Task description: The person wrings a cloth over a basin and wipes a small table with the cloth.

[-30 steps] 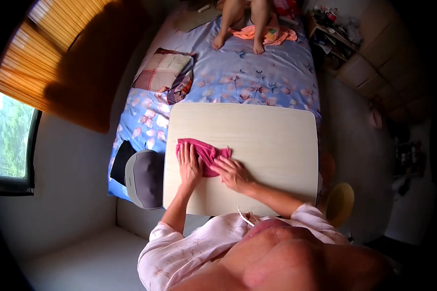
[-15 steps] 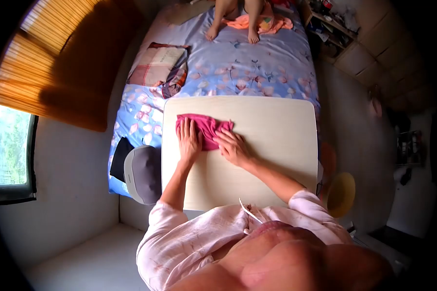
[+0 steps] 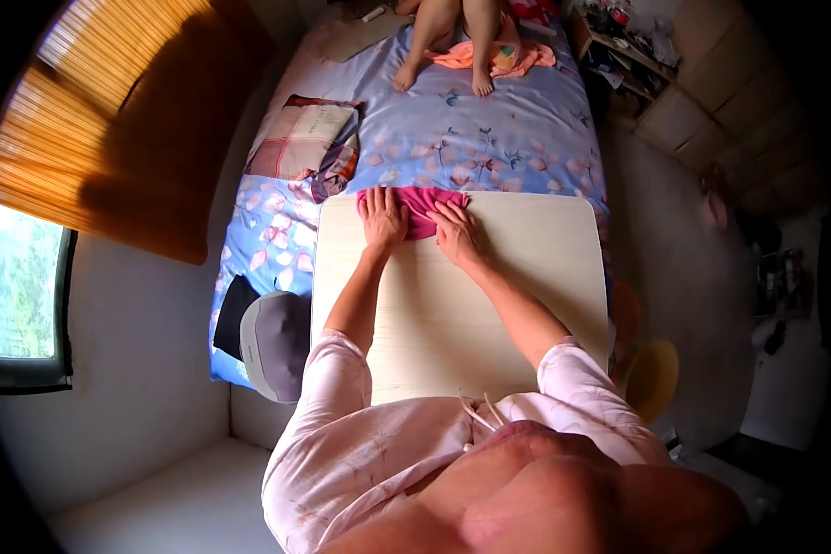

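Note:
A dark pink cloth (image 3: 422,209) lies at the far edge of a pale wooden tabletop (image 3: 526,277), left of its middle. My left hand (image 3: 383,220) rests flat on the left part of the cloth, fingers stretched out and pointing away from me. On the cloth's right part lies my right hand (image 3: 457,231), its fingers spread over the fabric and its palm nearer the bare wood. Both hands press from above, and neither is wrapped round the cloth.
Beyond the tabletop is a bed (image 3: 415,120) with a floral sheet, a folded plaid cloth (image 3: 300,138) and another person's bare legs (image 3: 480,55). A grey cushion-like object (image 3: 277,346) sits at left. At right are a yellow bucket (image 3: 651,380) and a shelf (image 3: 628,55).
Both hands have moved away from me with the cloth, from the left middle of the tabletop to its far edge, and slightly right. My arms are stretched further out.

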Demonstrator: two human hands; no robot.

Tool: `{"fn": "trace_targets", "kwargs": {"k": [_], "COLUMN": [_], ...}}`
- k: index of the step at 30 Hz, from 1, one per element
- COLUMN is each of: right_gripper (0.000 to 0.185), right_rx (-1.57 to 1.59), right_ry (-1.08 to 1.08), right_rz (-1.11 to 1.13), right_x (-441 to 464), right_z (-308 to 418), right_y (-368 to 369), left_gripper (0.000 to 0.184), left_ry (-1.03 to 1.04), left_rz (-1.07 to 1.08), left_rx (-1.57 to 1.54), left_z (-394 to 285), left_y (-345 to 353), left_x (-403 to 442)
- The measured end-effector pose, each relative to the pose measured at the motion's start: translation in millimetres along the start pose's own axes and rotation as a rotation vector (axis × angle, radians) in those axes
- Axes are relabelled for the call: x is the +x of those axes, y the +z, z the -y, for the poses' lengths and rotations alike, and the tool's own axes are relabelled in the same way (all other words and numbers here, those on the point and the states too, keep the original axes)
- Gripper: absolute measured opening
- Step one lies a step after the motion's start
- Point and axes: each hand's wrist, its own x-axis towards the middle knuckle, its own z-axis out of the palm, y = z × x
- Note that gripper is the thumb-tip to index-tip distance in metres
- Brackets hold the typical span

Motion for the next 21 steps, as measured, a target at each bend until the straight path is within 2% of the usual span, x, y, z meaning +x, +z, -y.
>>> {"fn": "trace_targets", "kwargs": {"k": [2, 3, 5, 6, 9, 12, 14, 17, 21], "right_gripper": [0.033, 0.030, 0.026, 0.021, 0.021, 0.019, 0.019, 0.038, 0.041], "right_rx": [0.064, 0.126, 0.144, 0.178, 0.201, 0.086, 0.061, -0.047, 0.050], "right_ry": [0.035, 0.033, 0.070, 0.097, 0.138, 0.102, 0.059, 0.059, 0.073], "right_rz": [0.014, 0.014, 0.084, 0.086, 0.082, 0.103, -0.024, -0.100, -0.089], "right_x": [-35.6, -54.6, -134.8, -127.4, -189.6, -181.3, -156.6, -85.6, -50.2], "right_z": [3.6, 7.9, 29.8, 42.0, 60.4, 60.5, 30.7, -15.2, -46.8], "right_y": [-16.8, -31.3, -75.1, -92.2, -116.2, -121.1, -83.5, -60.8, -58.1], "left_gripper": [0.058, 0.058, 0.064, 0.066, 0.072, 0.076, 0.073, 0.072, 0.069], "left_ry": [0.105, 0.098, 0.139, 0.121, 0.138, 0.203, 0.256, 0.246, 0.202], "left_rz": [-0.078, -0.028, 0.038, 0.085, 0.176, 0.161, 0.134, 0.043, 0.021], "left_rx": [-0.045, -0.053, -0.142, -0.166, -0.245, -0.230, -0.220, -0.166, -0.140], "left_z": [-26.4, -33.4, -60.8, -68.0, -87.5, -81.6, -80.4, -75.5, -86.4], "left_y": [-15.5, -27.8, -54.5, -69.7, -100.5, -81.1, -59.4, -6.1, 10.0], "left_x": [-60.3, -59.4, -147.4, -143.0, -186.7, -161.5, -117.3, -49.9, -20.7]}}
